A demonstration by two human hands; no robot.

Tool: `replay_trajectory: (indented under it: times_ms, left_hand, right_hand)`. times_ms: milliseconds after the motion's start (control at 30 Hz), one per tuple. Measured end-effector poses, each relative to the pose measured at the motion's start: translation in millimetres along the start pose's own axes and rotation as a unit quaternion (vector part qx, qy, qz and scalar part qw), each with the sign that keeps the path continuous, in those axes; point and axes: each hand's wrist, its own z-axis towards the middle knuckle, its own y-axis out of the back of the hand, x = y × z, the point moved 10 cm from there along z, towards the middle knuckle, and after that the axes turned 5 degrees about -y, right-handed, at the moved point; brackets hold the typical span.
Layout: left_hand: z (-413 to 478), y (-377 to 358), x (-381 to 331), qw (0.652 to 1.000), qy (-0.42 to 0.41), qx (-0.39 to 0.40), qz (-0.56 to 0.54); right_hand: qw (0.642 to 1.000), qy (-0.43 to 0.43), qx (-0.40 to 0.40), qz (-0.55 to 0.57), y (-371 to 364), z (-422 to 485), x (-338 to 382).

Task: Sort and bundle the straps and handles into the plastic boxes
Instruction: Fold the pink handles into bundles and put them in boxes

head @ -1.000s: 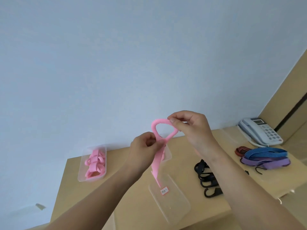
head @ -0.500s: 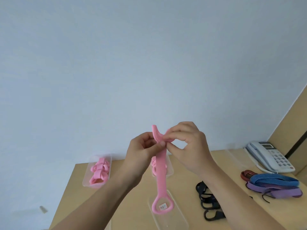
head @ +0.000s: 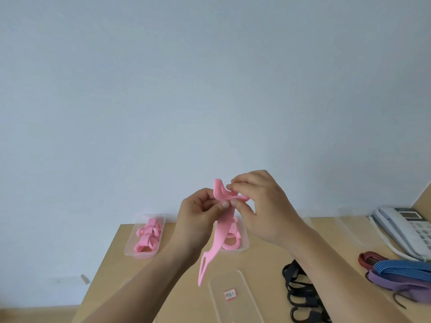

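Both hands hold a pink handle strap (head: 219, 231) up above the wooden table (head: 112, 271). My left hand (head: 198, 213) pinches its upper part between thumb and fingers. My right hand (head: 261, 203) pinches the folded top end beside it. The strap's lower looped end hangs free over a clear lid with a small label (head: 233, 297). Behind it a clear box (head: 242, 238) holds rolled pink handles, partly hidden by the strap and my hands. Another clear box (head: 130, 248) at the left holds several bundled pink handles.
Black handles (head: 298, 294) lie in a pile at the lower right. Blue and purple straps (head: 401, 273) and a red one (head: 366, 258) lie further right. A white desk phone (head: 405, 229) stands at the right edge, with a clear box (head: 349, 222) beside it.
The strap's hanging looped end has turned edge-on and swung left. My right hand has shifted along the folded top. The view has tilted slightly.
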Motion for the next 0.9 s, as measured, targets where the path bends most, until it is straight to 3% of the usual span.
replay_trajectory:
  times_ms: [100,300,533,800,900]
  left_hand:
    - [1.0,-1.3,3.6,1.000,0.016,-0.020,-0.001]
    - [-2.8,-5.7,14.6,0.997,0.066,-0.033,-0.023]
    - [-2.6,-23.4,14.4,0.995,0.087,0.041,-0.023]
    - [-1.8,-32.4,16.0,0.992,0.091,0.073,-0.041]
    - [0.8,-30.3,16.1,0.993,0.084,0.069,-0.042]
  right_hand:
    - [1.000,-0.013,0.004,0.018,-0.2,1.6,-6.7]
    - [0.994,-0.040,-0.063,0.077,9.3,2.9,-21.4]
    - [0.995,-0.024,-0.089,0.041,4.7,-2.1,-21.7]
    - [0.997,0.019,-0.063,0.028,0.8,-12.8,-17.9]
    - [0.996,-0.001,-0.042,0.079,-0.1,-15.3,-21.6]
